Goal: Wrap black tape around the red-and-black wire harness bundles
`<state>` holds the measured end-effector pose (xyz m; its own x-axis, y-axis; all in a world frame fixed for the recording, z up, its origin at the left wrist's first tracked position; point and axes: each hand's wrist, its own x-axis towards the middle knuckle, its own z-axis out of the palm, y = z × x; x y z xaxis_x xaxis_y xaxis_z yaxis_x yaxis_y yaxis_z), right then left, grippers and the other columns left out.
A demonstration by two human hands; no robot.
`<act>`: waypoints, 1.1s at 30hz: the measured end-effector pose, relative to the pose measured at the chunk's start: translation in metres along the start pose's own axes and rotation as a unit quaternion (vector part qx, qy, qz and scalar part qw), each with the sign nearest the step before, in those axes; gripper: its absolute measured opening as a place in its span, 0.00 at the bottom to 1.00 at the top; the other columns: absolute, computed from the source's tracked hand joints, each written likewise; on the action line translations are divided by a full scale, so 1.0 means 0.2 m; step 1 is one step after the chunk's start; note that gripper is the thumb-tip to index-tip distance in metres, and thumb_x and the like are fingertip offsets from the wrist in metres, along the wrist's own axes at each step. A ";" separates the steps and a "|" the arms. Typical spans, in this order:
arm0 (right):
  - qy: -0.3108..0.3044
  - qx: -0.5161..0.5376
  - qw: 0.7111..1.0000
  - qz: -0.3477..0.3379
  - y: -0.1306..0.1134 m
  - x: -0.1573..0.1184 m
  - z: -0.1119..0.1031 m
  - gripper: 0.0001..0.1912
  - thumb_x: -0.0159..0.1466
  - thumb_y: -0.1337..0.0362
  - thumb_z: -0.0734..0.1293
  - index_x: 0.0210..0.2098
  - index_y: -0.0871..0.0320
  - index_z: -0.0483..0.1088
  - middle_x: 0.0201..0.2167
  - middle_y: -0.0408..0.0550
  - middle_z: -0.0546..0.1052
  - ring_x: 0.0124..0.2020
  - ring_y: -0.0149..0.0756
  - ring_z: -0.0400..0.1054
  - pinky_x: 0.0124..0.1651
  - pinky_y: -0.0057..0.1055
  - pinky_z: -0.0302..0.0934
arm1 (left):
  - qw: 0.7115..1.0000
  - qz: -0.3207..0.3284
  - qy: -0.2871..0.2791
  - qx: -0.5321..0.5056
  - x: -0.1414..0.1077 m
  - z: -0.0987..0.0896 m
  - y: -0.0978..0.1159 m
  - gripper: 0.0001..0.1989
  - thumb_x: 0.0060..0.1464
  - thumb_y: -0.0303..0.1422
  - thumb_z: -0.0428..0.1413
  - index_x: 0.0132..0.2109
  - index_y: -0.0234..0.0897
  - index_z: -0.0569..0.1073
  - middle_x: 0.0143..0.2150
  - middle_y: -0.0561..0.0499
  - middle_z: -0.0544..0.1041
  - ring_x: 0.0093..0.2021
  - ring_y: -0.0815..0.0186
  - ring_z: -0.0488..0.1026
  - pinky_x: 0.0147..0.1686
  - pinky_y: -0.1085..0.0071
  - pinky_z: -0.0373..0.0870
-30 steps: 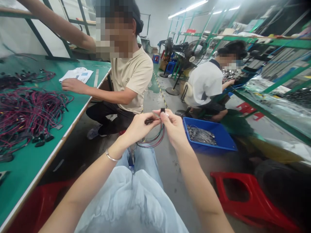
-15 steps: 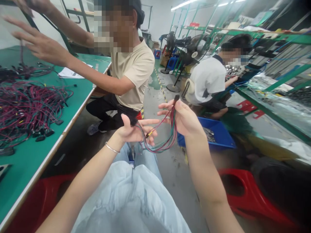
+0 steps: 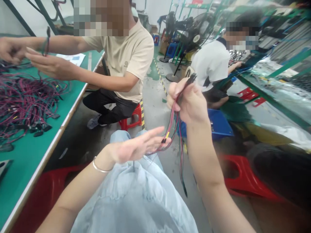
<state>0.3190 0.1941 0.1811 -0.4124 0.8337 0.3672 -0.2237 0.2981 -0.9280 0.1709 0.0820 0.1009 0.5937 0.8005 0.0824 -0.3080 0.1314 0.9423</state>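
Observation:
My right hand [image 3: 190,102] is closed round the upper end of a wire harness [image 3: 173,121], whose black connector sticks out above the fingers. Red, green and black wires hang from it, and one strand with a dark tip dangles low over the floor. A yellow tag shows on one wire near my left fingertips. My left hand [image 3: 138,145], with a silver bangle at the wrist, is open with its fingers stretched out. The wires loop down against these fingers; whether any pass behind the hand is hidden.
On the left, a green-topped table [image 3: 73,97] bears a heap of similar harnesses [image 3: 31,100]. A co-worker [image 3: 126,61] on a red stool handles wires there. A blue bin [image 3: 220,124] stands beyond my right arm. Another person [image 3: 211,61] works at the right bench.
My right hand has lifted and tilted the connector. The harness end by my left palm has dropped and one strand now dangles. The co-worker's hands have come down over the table.

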 end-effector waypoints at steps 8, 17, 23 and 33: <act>0.027 -0.007 0.999 -0.016 0.08 -0.12 -0.09 0.24 0.52 0.41 0.58 0.20 0.56 0.54 0.20 0.39 0.57 0.16 0.23 0.51 0.18 0.24 0.51 | 0.977 -0.034 0.115 0.177 0.11 -0.02 0.09 0.17 0.54 0.44 0.44 0.30 0.34 0.66 0.16 0.58 0.58 0.18 0.75 0.55 0.20 0.76 0.53; 0.188 0.156 0.970 -0.001 0.25 -0.28 -0.52 0.16 0.59 0.50 0.55 0.22 0.54 0.58 0.22 0.40 0.60 0.24 0.26 0.58 0.27 0.25 0.57 | 0.907 -0.134 0.088 0.389 -0.06 -0.39 0.13 0.17 0.53 0.43 0.45 0.29 0.34 0.70 0.23 0.53 0.67 0.26 0.71 0.63 0.28 0.76 0.59; 0.302 0.352 0.885 -0.035 0.23 -0.38 -0.62 0.14 0.60 0.62 0.58 0.18 0.54 0.62 0.22 0.37 0.69 0.28 0.25 0.67 0.37 0.26 0.63 | 0.900 -0.148 0.078 0.403 -0.12 -0.47 0.15 0.18 0.53 0.43 0.45 0.28 0.33 0.69 0.24 0.53 0.68 0.26 0.72 0.63 0.26 0.78 0.58; 0.403 0.204 0.891 0.046 0.38 -0.49 -0.84 0.19 0.62 0.58 0.51 0.19 0.57 0.61 0.10 0.36 0.49 0.10 0.22 0.41 0.14 0.25 0.41 | 0.838 -0.206 0.072 0.500 -0.22 -0.53 0.18 0.19 0.53 0.43 0.43 0.30 0.35 0.71 0.24 0.54 0.69 0.26 0.72 0.64 0.27 0.76 0.59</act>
<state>0.4914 0.2138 0.0648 0.2859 0.9579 -0.0262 -0.5913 0.1548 -0.7914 0.0552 0.1143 0.0961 0.3779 0.8793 -0.2898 0.7218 -0.0838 0.6870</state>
